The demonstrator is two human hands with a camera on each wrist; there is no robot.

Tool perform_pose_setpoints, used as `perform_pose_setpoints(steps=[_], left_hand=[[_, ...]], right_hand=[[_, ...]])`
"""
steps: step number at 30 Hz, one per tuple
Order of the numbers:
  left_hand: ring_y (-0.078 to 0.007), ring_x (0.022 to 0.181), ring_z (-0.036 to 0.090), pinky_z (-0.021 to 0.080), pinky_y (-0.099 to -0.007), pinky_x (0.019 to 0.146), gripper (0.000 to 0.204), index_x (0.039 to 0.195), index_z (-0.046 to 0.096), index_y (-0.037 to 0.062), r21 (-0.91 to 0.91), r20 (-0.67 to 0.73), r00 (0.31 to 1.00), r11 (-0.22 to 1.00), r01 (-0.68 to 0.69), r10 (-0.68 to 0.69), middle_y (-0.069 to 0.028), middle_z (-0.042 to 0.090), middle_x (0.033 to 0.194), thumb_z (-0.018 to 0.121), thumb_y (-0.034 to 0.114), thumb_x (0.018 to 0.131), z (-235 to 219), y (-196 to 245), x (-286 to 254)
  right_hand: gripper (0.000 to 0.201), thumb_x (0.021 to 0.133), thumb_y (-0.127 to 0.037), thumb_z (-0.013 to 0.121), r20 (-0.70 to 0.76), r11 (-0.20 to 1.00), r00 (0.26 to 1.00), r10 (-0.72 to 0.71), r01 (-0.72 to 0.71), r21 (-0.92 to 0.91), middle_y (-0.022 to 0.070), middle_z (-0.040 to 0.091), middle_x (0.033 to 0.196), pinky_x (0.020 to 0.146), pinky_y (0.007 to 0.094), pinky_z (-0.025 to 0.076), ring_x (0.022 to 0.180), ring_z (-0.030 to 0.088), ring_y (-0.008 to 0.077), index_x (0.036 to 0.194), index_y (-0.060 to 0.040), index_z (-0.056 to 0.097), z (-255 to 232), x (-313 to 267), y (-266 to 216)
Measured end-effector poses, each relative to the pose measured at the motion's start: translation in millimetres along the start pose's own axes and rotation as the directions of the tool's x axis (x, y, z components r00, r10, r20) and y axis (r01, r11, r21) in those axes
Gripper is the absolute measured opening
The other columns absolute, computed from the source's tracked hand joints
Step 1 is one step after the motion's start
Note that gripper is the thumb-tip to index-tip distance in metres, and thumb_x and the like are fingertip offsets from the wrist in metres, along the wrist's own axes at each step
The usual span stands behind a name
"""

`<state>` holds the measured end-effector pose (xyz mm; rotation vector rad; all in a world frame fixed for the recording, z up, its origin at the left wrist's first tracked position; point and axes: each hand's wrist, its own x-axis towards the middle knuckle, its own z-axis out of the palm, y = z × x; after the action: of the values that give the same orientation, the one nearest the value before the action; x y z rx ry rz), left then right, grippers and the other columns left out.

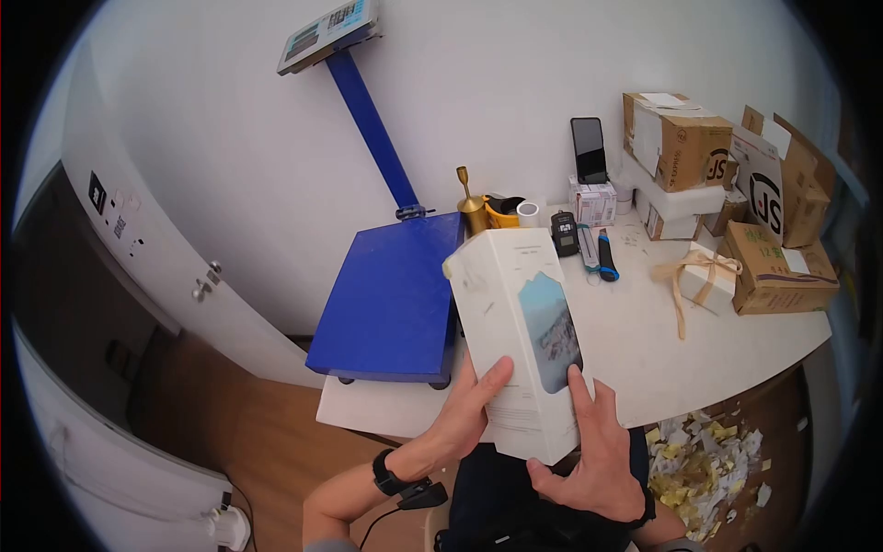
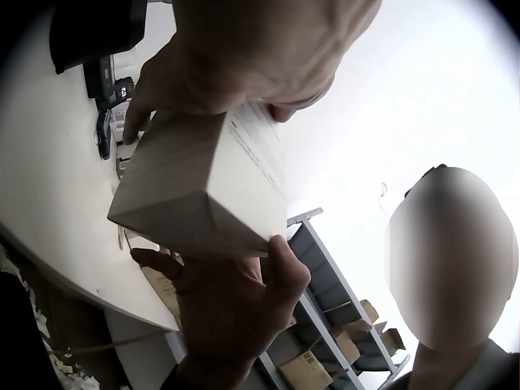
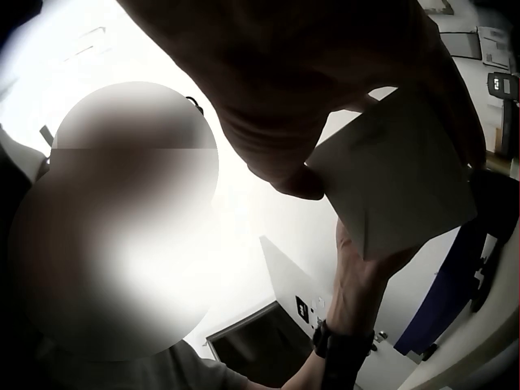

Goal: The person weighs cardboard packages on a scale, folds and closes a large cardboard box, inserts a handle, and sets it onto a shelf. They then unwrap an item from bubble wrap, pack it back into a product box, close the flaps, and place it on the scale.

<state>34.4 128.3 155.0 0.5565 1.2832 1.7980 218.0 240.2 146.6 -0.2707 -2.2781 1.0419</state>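
A tall white box (image 1: 501, 350) with a blue-grey picture on one side is held up, tilted, in front of the body. My left hand (image 1: 464, 414) grips its left side low down, thumb on the printed face. My right hand (image 1: 598, 460) holds the lower right edge, fingers on the picture side and thumb near the bottom corner. The left wrist view shows the box's underside (image 2: 162, 179) between the left hand (image 2: 244, 57) and the right hand (image 2: 236, 301). In the right wrist view the box end (image 3: 398, 179) lies between both hands.
Behind the box, the white table (image 1: 644, 340) bears a blue platform scale (image 1: 386, 294), a brass object (image 1: 472, 207), a phone (image 1: 589, 149), a blue-black cutter (image 1: 605, 256), a ribboned white box (image 1: 708, 276) and several cartons (image 1: 782, 271). Paper scraps (image 1: 708, 469) lie on the floor at right.
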Motion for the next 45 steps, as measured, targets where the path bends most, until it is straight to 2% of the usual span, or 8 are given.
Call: perform_pose_setpoints(steps=[2, 9, 12, 15, 24, 32, 38, 45], left_hand=[[-0.026, 0.148, 0.041, 0.035, -0.047, 0.12, 0.093, 0.166, 0.013, 0.0134, 0.01, -0.011, 0.999, 1.0, -0.029, 0.03, -0.0145, 0.037, 0.163, 0.072, 0.043, 0.101, -2.1, 8.0, -11.1], [-0.0296, 0.145, 0.047, 0.043, -0.0501, 0.115, 0.099, 0.166, 0.012, 0.0143, 0.085, -0.168, 0.982, 0.994, -0.067, 0.08, -0.0183, 0.045, 0.156, 0.079, 0.032, 0.095, -9.7, 30.1, -19.5], [-0.0297, 0.136, 0.056, 0.05, -0.0434, 0.111, 0.08, 0.161, 0.026, 0.005, 0.058, -0.153, 0.965, 0.977, -0.205, 0.211, -0.0177, 0.052, 0.149, 0.07, 0.021, 0.095, -28.6, 47.4, -8.4], [-0.027, 0.12, 0.069, 0.056, -0.0418, 0.104, 0.064, 0.15, 0.045, -0.0007, 0.027, -0.21, 0.971, 0.993, -0.115, 0.118, -0.0165, 0.065, 0.135, 0.062, 0.035, 0.099, -65.1, 94.9, 11.8], [-0.0257, 0.108, 0.074, 0.061, -0.0397, 0.092, 0.057, 0.138, 0.057, 0.0007, 0.11, -0.358, 0.928, 0.991, -0.072, 0.107, -0.0148, 0.073, 0.122, 0.061, 0.043, 0.1, -222.4, 149.1, 97.0], [-0.0244, 0.106, 0.074, 0.06, -0.0389, 0.09, 0.054, 0.137, 0.058, -0.0005, 0.214, -0.403, 0.914, 0.976, 0.052, 0.039, -0.0148, 0.073, 0.121, 0.061, 0.041, 0.102, -233.5, 144.9, 103.6], [-0.0257, 0.112, 0.071, 0.055, -0.0378, 0.094, 0.069, 0.151, 0.051, -0.0014, 0.527, -0.53, 0.847, 0.796, 0.299, 0.033, -0.0185, 0.071, 0.129, 0.061, 0.048, 0.103, -271.5, 150.0, 104.1], [-0.038, 0.134, 0.059, 0.043, -0.045, 0.114, 0.107, 0.161, 0.033, -0.0063, 0.811, -0.485, 0.77, 0.543, 0.218, 0.415, -0.0338, 0.06, 0.142, 0.063, 0.071, 0.092, -221.4, 156.7, 94.2]], right_hand=[[0.108, 0.065, -0.032, 0.088, -0.062, 0.979, 0.993, -0.104, 0.091, -0.184, 0.0312, 0.05, 0.131, 0.075, 0.0448, 0.06, 0.101, 0.067, 0.0426, 0.16, -0.0054, 0.042, 1.7, 16.0, -9.5], [0.104, 0.064, -0.036, 0.087, -0.036, 0.924, 0.971, -0.236, 0.213, -0.317, 0.0321, 0.051, 0.131, 0.079, 0.0454, 0.059, 0.099, 0.068, 0.0426, 0.156, -0.008, 0.049, 30.2, 41.9, -21.2], [0.098, 0.075, -0.037, 0.086, -0.031, 0.936, 0.953, -0.302, 0.29, -0.198, 0.0297, 0.049, 0.137, 0.082, 0.0442, 0.057, 0.105, 0.065, 0.039, 0.158, -0.0074, 0.045, 27.5, 50.6, -19.0], [0.093, 0.083, -0.035, 0.085, -0.067, 0.934, 0.933, -0.353, 0.348, -0.073, 0.0272, 0.049, 0.145, 0.086, 0.045, 0.056, 0.11, 0.065, 0.039, 0.158, -0.0026, 0.042, 11.8, 53.9, -0.3], [0.074, 0.089, -0.014, 0.075, -0.285, 0.937, 0.958, -0.031, -0.071, -0.343, 0.0269, 0.049, 0.146, 0.105, 0.0489, 0.048, 0.125, 0.057, 0.045, 0.153, 0.0027, 0.042, -7.5, 28.2, 134.8], [0.068, 0.089, -0.011, 0.073, -0.319, 0.922, 0.948, -0.026, -0.101, -0.374, 0.0282, 0.049, 0.148, 0.113, 0.0508, 0.042, 0.134, 0.05, 0.0463, 0.15, 0.0036, 0.046, -8.8, 17.6, 156.4], [0.064, 0.092, -0.01, 0.07, -0.343, 0.914, 0.938, 0.051, -0.183, -0.363, 0.0275, 0.048, 0.15, 0.115, 0.05, 0.04, 0.136, 0.049, 0.046, 0.15, 0.003, 0.046, -7.0, 16.5, 158.5], [0.061, 0.095, -0.01, 0.067, -0.351, 0.917, 0.931, 0.094, -0.219, -0.334, 0.0273, 0.049, 0.149, 0.115, 0.0496, 0.041, 0.135, 0.05, 0.0457, 0.15, 0.0034, 0.046, -9.2, 15.3, 158.6]])
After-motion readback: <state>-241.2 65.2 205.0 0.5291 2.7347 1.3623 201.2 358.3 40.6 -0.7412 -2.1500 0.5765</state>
